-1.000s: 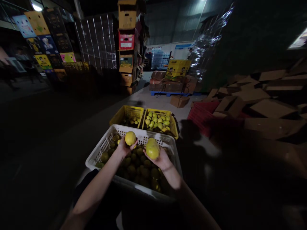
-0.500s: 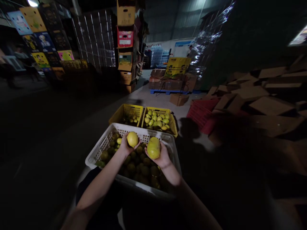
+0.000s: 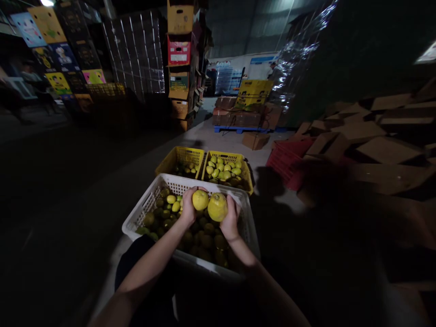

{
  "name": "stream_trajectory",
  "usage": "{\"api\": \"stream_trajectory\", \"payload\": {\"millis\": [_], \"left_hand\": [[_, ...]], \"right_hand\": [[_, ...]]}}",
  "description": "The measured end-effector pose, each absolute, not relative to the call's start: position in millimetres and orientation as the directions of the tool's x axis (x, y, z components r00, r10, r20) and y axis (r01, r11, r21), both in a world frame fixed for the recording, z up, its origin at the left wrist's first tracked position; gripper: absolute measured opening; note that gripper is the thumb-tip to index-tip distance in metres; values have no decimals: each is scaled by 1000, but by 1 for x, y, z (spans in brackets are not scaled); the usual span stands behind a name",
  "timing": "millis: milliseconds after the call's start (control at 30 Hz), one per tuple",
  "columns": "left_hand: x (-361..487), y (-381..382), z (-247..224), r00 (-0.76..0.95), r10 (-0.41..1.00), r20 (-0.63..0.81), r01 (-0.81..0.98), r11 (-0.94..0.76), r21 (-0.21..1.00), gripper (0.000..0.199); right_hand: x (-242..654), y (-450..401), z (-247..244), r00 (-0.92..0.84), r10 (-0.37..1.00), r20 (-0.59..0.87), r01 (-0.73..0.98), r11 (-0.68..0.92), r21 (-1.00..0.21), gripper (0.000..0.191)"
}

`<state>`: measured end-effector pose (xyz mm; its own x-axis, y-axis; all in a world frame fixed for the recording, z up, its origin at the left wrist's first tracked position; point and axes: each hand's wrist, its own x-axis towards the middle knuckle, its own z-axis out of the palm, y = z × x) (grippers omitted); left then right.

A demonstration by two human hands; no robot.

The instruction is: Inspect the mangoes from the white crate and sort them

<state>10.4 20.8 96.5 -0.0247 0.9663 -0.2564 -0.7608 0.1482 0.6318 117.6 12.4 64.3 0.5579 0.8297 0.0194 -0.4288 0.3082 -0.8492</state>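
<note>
My left hand is closed round a rounded yellow lemon. In my right hand is a larger, bumpy yellow-green lemon, its end turned towards me. The two fruits are side by side, very close or touching; I cannot tell which. Both hands are above a white slatted crate holding many lemons, most of them in shadow. A few brighter lemons lie to the left of my left hand.
Behind the white crate stand two yellow crates: the left one with a few fruits, the right one fuller. A red crate and heaped cardboard lie to the right. Stacked boxes and a blue pallet are farther back.
My hands have come closer together, the left moving right. Both fruits have turned, the right one now end-on. More lemons show left of my left hand.
</note>
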Motion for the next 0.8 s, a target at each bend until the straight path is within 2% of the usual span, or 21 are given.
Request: {"api": "stream_trajectory", "payload": {"millis": [100, 200, 300, 467, 633, 700, 800], "left_hand": [[9, 19, 94, -111, 994, -25, -655, -54, 754, 20], [6, 19, 92, -88, 985, 151, -575, -174, 799, 23], [2, 18, 92, -39, 976, 216, -545, -202, 814, 22], [-3, 15, 93, -9, 964, 266, -504, -234, 831, 22], [-2, 15, 96, -25, 994, 110, -564, -105, 819, 19], [1, 18, 98, -30, 999, 34, -591, -45, 806, 20], [4, 24, 101, 47, 983, -180, -677, 164, 718, 26]], "right_hand": [[121, 9, 65, 525, 839, 141, -359, 369, -858, 15], [127, 6, 66, 450, 859, 245, -311, 408, -859, 17], [132, 3, 67, 382, 869, 313, -264, 428, -865, 16], [137, -2, 68, 332, 878, 344, -241, 432, -869, 14], [135, -2, 68, 323, 867, 378, -206, 455, -866, 16], [132, 2, 68, 395, 872, 290, -248, 405, -880, 15], [125, 11, 72, 424, 905, 31, -429, 231, -873, 14]]}}
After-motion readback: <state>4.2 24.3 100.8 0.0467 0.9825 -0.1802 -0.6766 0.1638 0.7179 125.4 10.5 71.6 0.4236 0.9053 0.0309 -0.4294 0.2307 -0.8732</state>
